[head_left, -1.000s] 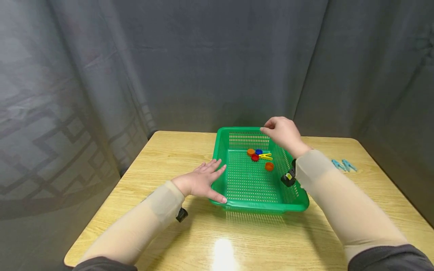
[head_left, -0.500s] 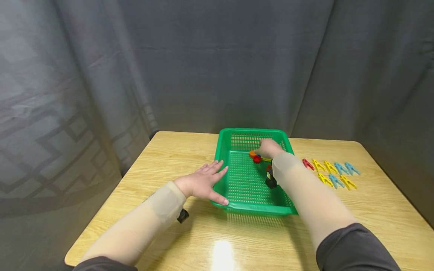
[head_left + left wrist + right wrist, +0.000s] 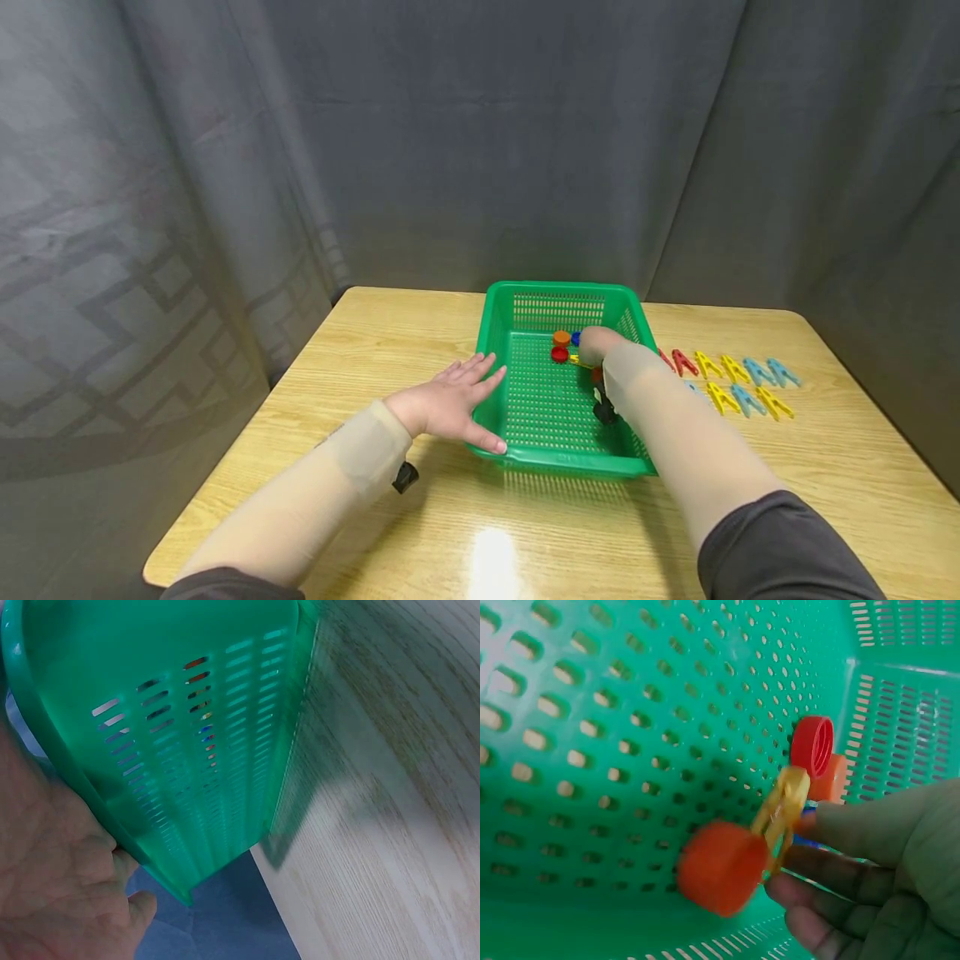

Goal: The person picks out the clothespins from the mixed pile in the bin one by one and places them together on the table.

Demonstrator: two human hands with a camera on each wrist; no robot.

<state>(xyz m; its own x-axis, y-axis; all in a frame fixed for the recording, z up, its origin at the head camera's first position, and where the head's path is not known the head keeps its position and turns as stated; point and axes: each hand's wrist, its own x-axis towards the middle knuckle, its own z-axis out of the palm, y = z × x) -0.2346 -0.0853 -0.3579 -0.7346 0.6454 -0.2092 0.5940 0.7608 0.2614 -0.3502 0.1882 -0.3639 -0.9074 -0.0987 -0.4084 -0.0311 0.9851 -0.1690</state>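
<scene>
The right hand (image 3: 877, 877) pinches a yellow clothespin (image 3: 782, 810) inside the green basket (image 3: 525, 304), beside some bottle caps (image 3: 561, 338); the left hand (image 3: 450, 400), fingers straight, rests against the basket's left wall

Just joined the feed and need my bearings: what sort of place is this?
Probably a staged recording booth, not a home or workshop. Grey curtains close off a small wooden table that carries only a green basket of bottle caps and rows of coloured clothespins.
</scene>
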